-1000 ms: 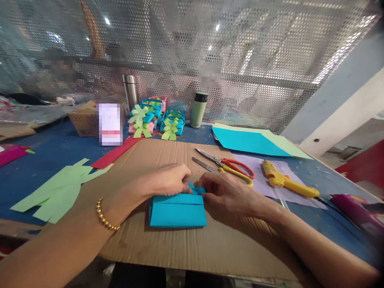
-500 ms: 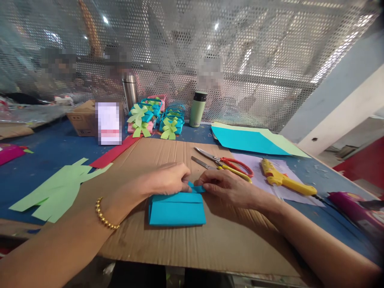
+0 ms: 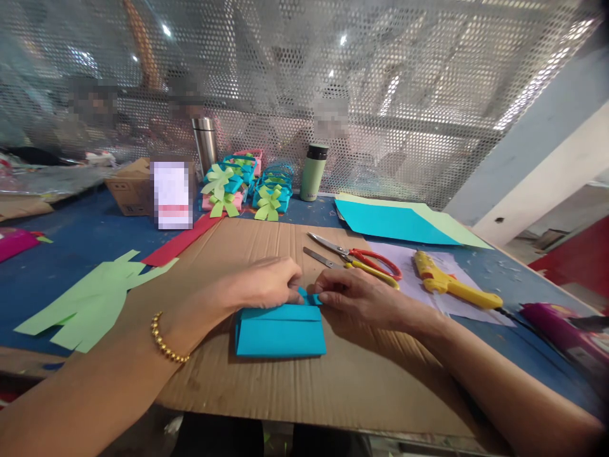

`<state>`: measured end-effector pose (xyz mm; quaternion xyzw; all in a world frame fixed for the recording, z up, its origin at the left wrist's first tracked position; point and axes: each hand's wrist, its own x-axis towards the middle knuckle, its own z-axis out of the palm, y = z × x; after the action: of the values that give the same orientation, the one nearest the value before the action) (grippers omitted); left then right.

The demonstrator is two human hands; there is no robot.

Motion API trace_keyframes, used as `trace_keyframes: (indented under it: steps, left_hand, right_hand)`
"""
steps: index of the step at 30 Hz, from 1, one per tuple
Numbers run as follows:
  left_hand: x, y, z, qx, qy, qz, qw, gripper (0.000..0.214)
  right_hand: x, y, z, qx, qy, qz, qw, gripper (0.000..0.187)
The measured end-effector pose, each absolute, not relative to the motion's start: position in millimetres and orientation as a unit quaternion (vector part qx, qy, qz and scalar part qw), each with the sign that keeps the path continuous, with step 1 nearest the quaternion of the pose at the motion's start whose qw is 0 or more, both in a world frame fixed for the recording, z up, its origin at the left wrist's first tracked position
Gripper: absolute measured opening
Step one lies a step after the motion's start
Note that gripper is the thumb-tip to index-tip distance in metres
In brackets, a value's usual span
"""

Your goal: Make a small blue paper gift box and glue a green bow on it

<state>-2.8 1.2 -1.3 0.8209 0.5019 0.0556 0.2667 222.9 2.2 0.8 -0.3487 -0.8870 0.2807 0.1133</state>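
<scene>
A folded piece of blue paper (image 3: 280,335) lies on the cardboard sheet (image 3: 266,397) in front of me. At its far edge my left hand (image 3: 273,282) is closed with fingers bent down, pressing on the paper. My right hand (image 3: 359,295) pinches a small blue flap (image 3: 314,299) at the far right corner of that same piece. The left fingertips are partly hidden behind the hand. Just beyond my right hand rest red-handled scissors (image 3: 366,257) and a yellow-handled cutting tool (image 3: 371,274), whose near end is partly covered.
A yellow glue gun (image 3: 451,289) lies on purple paper at right. Blue sheets (image 3: 394,222) lie behind it. Small paper baskets (image 3: 273,190), a green bottle (image 3: 314,174) and a steel flask (image 3: 205,146) stand along the back. Cut green paper (image 3: 95,298) is at left.
My right fingers have shifted slightly left, and the blue flap between them is bent over more. My left hand has stayed nearly still on the paper.
</scene>
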Motion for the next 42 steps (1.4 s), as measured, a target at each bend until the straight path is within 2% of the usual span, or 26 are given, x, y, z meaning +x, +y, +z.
trace_keyframes:
  steps: [9, 16, 25, 42]
  left_hand:
    - [-3.0, 2.0, -2.6, 0.822, 0.501, 0.059, 0.266, 0.028]
    - [-3.4, 0.3, 0.3, 0.824, 0.501, 0.05, 0.258, 0.028]
    - [-4.6, 2.8, -4.1, 0.83, 0.491, 0.056, 0.258, 0.024]
    - [-4.1, 0.6, -1.1, 0.824, 0.5, 0.05, 0.26, 0.024]
  right_hand:
    - [220.0, -0.9, 5.3, -0.378, -0.881, 0.268, 0.1, 0.024]
    - [211.7, -3.2, -0.6, -0.417, -0.876, 0.216, 0.107, 0.034]
    - [197.3, -13.6, -1.3, -0.51, -0.838, 0.155, 0.116, 0.019]
    - [196.6, -10.9, -2.4, -0.511, -0.838, 0.163, 0.103, 0.017]
